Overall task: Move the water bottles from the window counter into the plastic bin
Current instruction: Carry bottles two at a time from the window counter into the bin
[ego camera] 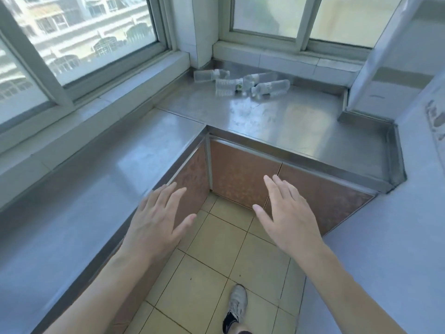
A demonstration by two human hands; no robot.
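Grey sneaker (237,304) on tan floor tiles (216,239). Left hand (156,222) and right hand (286,213) hover empty, fingers spread wide. Far back on steel window counter (289,121): four clear plastic water bottles (243,84) lying toppled, clustered near the corner; labels blurred, unreadable.

Four water bottles (243,83) on counter (301,121); two hands; two windows; one shoe (237,307).

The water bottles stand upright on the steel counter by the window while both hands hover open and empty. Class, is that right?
Not quite. The head view shows the water bottles lying on their sides on the counter. The left hand and right hand are indeed open and empty.
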